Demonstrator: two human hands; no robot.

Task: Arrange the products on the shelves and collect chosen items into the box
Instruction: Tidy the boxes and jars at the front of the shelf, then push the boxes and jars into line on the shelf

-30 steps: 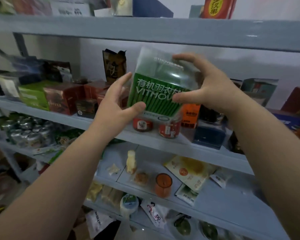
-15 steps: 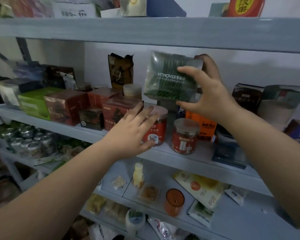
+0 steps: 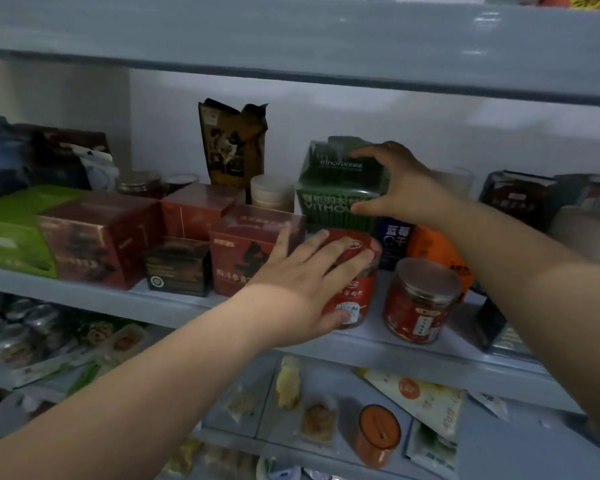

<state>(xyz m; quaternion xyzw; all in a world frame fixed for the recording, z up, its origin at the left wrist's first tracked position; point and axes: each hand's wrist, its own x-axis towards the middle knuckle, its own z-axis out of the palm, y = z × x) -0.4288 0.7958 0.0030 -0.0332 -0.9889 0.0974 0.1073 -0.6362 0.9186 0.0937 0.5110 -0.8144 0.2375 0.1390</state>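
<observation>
- The green pack [image 3: 333, 188] is looking light and semi-rigid: a clear, glossy shell around upright green sticks. It is likely to flex under a hard squeeze and slide on smooth film.
- The pack is best held across its top and front corner, with a broad, gentle clamp rather than a fingertip pinch.
- The right hand [image 3: 406, 192] is grasping this pack at its right end, with fingers [image 3: 364, 154] arching over the top and the thumb pressing the lower front edge.
- The pack is sitting far back on the middle shelf [image 3: 84, 296], near the wall and right of the white tub [image 3: 272, 194]. It is behind the blue packet [image 3: 394, 240] and orange packet [image 3: 433, 247]. Its base is hidden, so I cannot tell whether it is resting down yet.
- The red jar [image 3: 357, 296] is looking stiff, heavier for its size and slick-walled. It probably handles best by the lid rim and side together.
- The left hand [image 3: 302, 282] is gripping that jar at the near edge of the shelf, with fingers draping over the lid and the thumb pushing on the near wall.
- This jar is standing just right of the red carton [image 3: 243, 258] and left of a second jar [image 3: 420, 303], close beside it.
- The green pack is lying farther back and higher than the left hand, well clear of it.
</observation>
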